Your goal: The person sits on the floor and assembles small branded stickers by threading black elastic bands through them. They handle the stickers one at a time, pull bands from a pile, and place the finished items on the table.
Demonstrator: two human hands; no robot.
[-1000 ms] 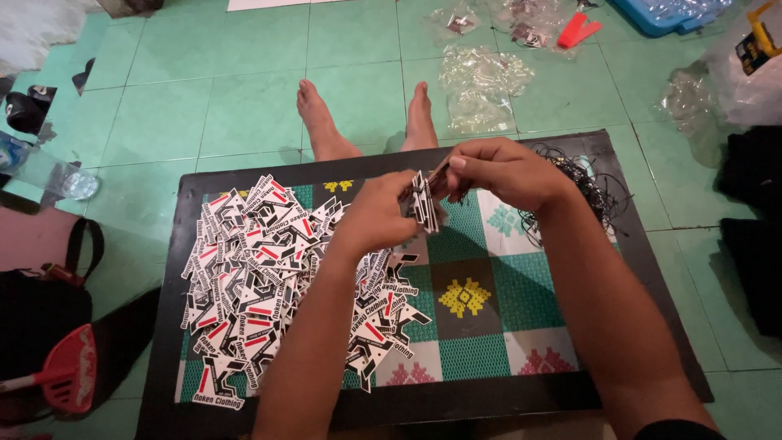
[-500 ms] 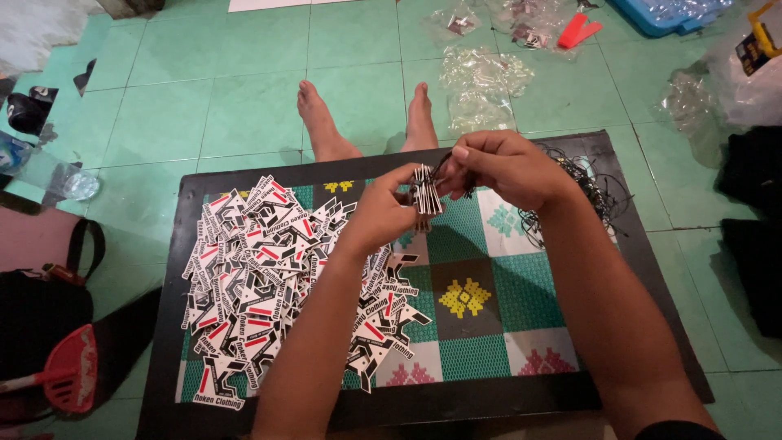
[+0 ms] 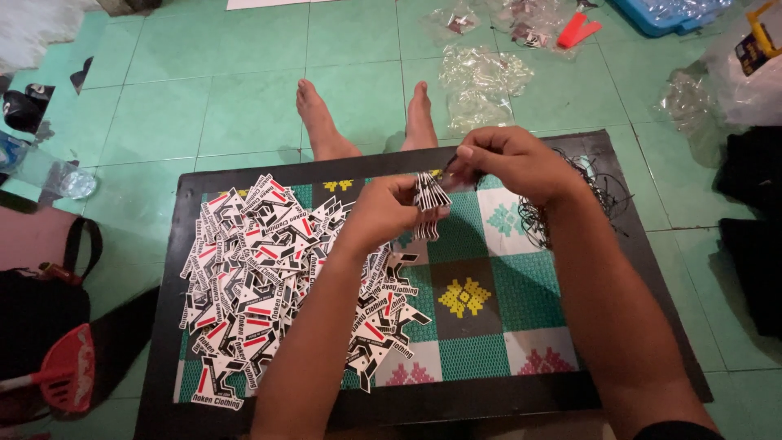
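Note:
My left hand (image 3: 383, 213) and my right hand (image 3: 513, 163) meet above a low table with a patterned green mat (image 3: 481, 269). Together they pinch a small stack of black, white and red paper hang tags (image 3: 429, 200), fanned out between the fingertips. A big heap of the same tags (image 3: 261, 277) covers the left half of the mat, under my left forearm. A tangle of thin black strings (image 3: 570, 204) lies at the table's right rear, partly hidden by my right wrist.
My bare feet (image 3: 366, 122) rest on the green tiled floor beyond the table. Crumpled clear plastic bags (image 3: 481, 81) and a red clip (image 3: 577, 31) lie farther back. A red tool (image 3: 65, 379) and dark bag sit at left; black fabric (image 3: 753, 236) at right.
Both hands have stayed together over the mat, shifting the tag stack slightly; the tags now fan out more between my fingers.

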